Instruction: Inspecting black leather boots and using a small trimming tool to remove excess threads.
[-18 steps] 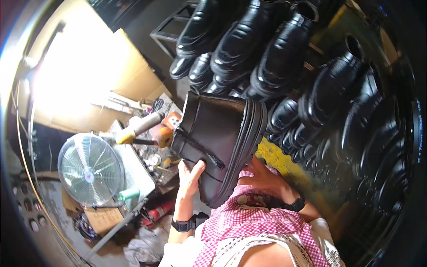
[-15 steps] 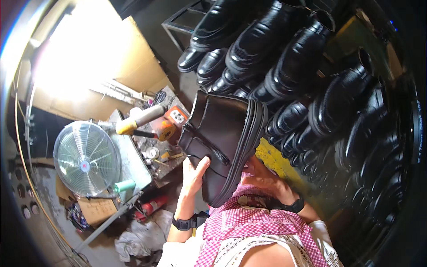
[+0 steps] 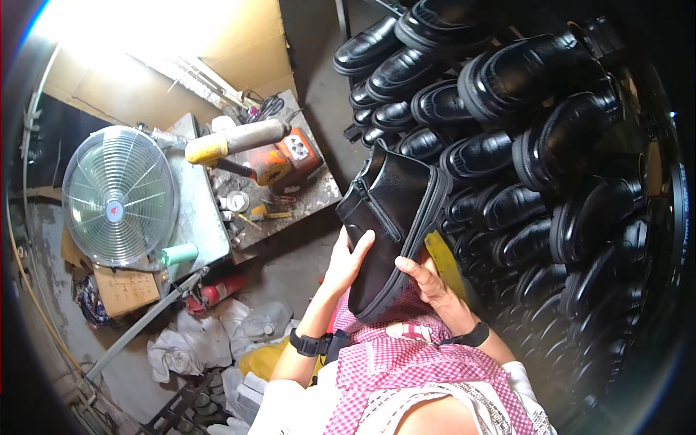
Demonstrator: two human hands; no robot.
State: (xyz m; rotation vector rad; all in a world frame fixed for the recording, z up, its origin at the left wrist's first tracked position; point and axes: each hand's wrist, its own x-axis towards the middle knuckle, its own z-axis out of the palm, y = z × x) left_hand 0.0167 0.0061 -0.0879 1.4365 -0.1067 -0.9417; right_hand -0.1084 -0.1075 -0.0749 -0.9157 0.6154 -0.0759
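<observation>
Your left hand (image 3: 346, 259) and right hand (image 3: 429, 281) grip the black boot (image 3: 397, 196) above your apron (image 3: 388, 370), most fingers hidden behind it. Glossy footwear (image 3: 507, 80) crowds beyond, fading into shadow. An orange socket box (image 3: 299, 161) sits near the right edge of the worktop (image 3: 317, 193); the mark on the fan (image 3: 130, 174) is unreadable.

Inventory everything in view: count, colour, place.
boot: one, black, held
shoes: many, black, right
fan: one, grey, left
tool: one, yellow-grey, near bench
socket box: one, orange, on bench
bench: one, grey, left of boot
cylinder: one, green, near fan
carton: one, brown, below fan
fire extinguisher: one, red, lower left
bags: several, white, floor
apron: one, pink-checked, on person
wristbands: two, black, wrists
left hand: one, bare, on boot
right hand: one, bare, on boot
</observation>
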